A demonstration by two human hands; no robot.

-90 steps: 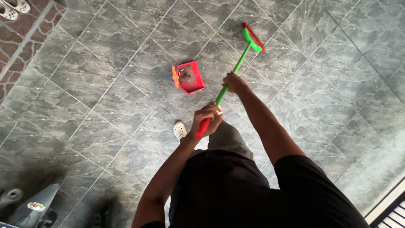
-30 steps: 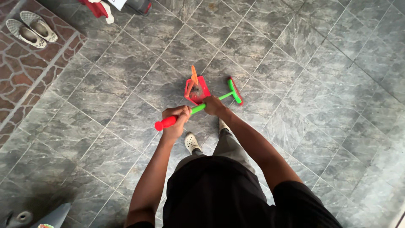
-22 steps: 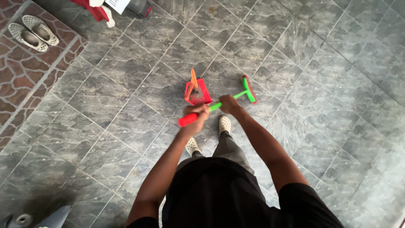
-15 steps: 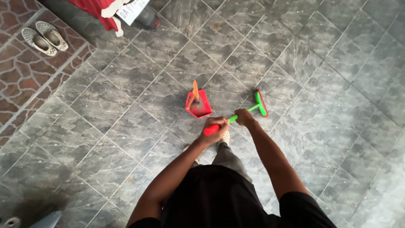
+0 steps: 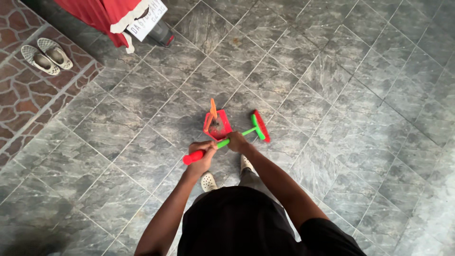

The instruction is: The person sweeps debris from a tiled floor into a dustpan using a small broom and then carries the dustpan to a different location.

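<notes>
Grey stone-patterned floor tiles (image 5: 332,71), laid on the diagonal, spread under you in every direction. You held a broom (image 5: 227,140) with a green shaft, its red-capped top end pointing toward your left and its head low on the floor toward your right. Your left hand (image 5: 203,154) was closed around the shaft just beside the red end cap, the grip clamped fully on it. Your right hand (image 5: 235,141) was wrapped around the green part further down, that grip also clamped tight. The broom head (image 5: 259,126), green-backed with red bristles, sat on the tiles just to the right of a red dustpan (image 5: 216,125). The dustpan lay on the floor right in front of your hands, with dark debris inside it and its orange handle (image 5: 213,109) sticking up at the far side. Your white clogs (image 5: 207,181) showed below your arms, one under each hand. Well apart, at the upper left, a pair of woven slip-on shoes (image 5: 46,56) rested on reddish crazy-paving (image 5: 23,95), and a red cloth with a white edge (image 5: 111,14) hung beside a white plate.
</notes>
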